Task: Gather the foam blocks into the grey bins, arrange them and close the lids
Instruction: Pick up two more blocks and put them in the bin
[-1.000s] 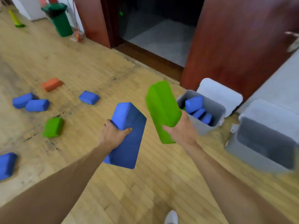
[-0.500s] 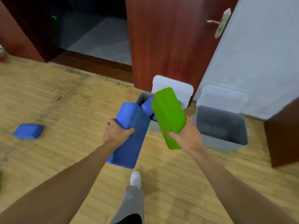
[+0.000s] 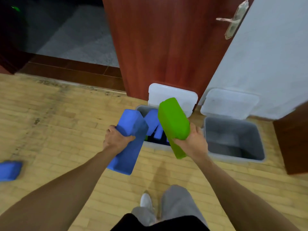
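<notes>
No readable text, label, brand, number or sign shows on anything in this view.

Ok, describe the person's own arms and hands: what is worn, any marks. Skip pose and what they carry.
Both are bare. The left hand and right hand wear no gloves, and no ring, watch or band shows at either wrist. The left forearm and right forearm run uncovered to the frame's edge, so no sleeve is in view. No marks can be made out.
</notes>
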Motion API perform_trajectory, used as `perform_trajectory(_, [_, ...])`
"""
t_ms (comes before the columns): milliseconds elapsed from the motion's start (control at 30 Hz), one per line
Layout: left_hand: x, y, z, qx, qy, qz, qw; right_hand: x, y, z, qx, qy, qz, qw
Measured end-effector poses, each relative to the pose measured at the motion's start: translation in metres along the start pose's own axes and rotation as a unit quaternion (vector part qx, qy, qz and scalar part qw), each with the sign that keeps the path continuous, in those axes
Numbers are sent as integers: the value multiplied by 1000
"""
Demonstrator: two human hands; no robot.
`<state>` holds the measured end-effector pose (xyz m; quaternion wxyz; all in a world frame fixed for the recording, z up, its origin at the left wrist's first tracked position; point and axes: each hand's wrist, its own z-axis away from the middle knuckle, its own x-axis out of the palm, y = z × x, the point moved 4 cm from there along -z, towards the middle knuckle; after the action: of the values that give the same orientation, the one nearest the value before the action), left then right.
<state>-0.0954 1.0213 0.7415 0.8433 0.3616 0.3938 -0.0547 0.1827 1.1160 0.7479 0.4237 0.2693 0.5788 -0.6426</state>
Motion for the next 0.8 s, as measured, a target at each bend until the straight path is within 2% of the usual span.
perform_trajectory(167, [30, 53, -86, 16, -62, -30, 997, 4, 22, -89, 79, 28, 33, 996])
perform_trajectory(367, [103, 86, -211, -26, -81, -77, 993, 73, 67, -218, 175, -10, -8, 985])
perform_trajectory(567, [220, 88, -328, -61, -121, -110, 985, 160, 114, -309, 230, -41, 11, 972])
perform_trajectory(700, [302, 65, -394, -70, -157, -152, 973, 228, 149, -346, 234, -71, 32, 969])
perform_trajectory(800, [359, 45, -443, -32, -183, -164, 969, 273, 174, -375, 248, -52, 60, 965])
